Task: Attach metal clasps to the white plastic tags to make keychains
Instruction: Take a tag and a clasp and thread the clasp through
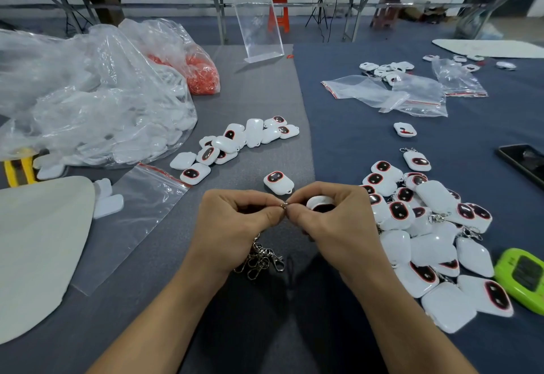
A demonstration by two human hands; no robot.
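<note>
Metal clasp [284, 205] pinched between hands [235, 222] [334, 222].

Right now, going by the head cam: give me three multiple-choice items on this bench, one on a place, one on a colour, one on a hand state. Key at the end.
1. Where is the bunch of loose clasps?
A. On top of a phone
B. Just below the left hand, near the wrist
C. Inside a big bag

2. What colour is the gadget at the right edge?
A. Green
B. Red
C. Black

3. What is the right hand doing?
A. Lying flat and open
B. Reaching for a phone
C. Holding a white tag and pinching a small ring together with the left hand

Key:
1 B, the clasps show right under the left wrist.
2 A, its casing is bright lime green.
3 C, the tag sits in its curled fingers and both hands' fingertips meet at the ring.
</note>
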